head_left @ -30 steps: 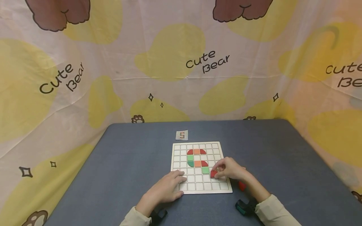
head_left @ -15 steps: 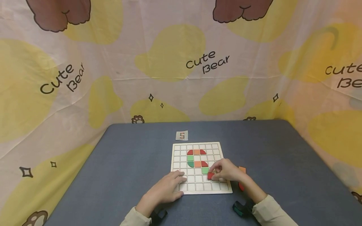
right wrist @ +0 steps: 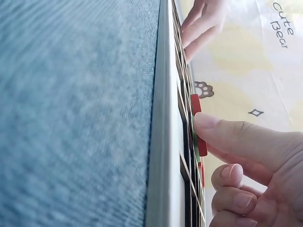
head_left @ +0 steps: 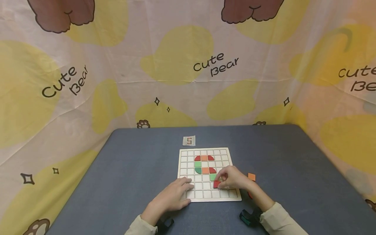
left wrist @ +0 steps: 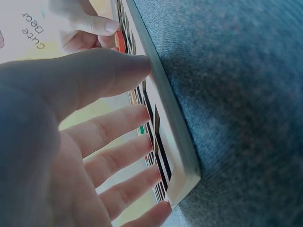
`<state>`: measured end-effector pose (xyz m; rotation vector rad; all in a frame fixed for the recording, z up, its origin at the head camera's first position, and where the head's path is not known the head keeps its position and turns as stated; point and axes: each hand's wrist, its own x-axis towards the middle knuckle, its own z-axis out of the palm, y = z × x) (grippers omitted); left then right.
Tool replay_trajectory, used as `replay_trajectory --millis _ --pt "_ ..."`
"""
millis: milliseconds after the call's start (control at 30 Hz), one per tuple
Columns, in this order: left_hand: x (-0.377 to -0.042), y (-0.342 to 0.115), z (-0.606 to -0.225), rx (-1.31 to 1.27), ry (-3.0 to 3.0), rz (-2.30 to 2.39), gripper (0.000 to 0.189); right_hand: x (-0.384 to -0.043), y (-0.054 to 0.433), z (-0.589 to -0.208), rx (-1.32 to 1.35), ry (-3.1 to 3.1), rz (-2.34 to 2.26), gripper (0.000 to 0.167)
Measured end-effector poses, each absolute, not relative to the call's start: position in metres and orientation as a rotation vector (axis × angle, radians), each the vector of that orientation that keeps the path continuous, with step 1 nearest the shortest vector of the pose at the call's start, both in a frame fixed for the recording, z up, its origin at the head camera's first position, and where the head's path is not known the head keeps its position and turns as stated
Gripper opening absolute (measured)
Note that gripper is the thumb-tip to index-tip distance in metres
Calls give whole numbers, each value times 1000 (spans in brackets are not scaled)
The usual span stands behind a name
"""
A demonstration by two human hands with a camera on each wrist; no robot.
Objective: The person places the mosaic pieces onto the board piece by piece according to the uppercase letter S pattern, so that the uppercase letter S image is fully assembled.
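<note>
A white grid board lies on the table, with red, orange and green tiles set in several of its cells. My right hand pinches a red tile between thumb and fingers, just below the light green tile. In the right wrist view the red tile stands on edge to the camera, at the board's surface. My left hand rests on the board's left edge with its fingers spread; in the left wrist view the fingertips touch the board's rim.
Right of the board lie an orange square tile and a red piece, partly hidden by the right forearm. Beyond the board's far edge is a small card with a coloured pattern on a grid. A printed curtain surrounds the blue-grey table.
My right hand has moved left and slightly nearer with the red tile, bringing it below the light green one. The orange tile beside the board has come into view. My left hand stays put.
</note>
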<state>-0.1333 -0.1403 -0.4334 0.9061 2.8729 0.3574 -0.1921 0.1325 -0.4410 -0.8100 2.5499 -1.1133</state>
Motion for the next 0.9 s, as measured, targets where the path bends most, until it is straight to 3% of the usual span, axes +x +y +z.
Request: replay_trajectory --millis 900 --pt "-133 -142 -433 944 2888 365 41 -190 119 -432 -729 2561 -1059 12"
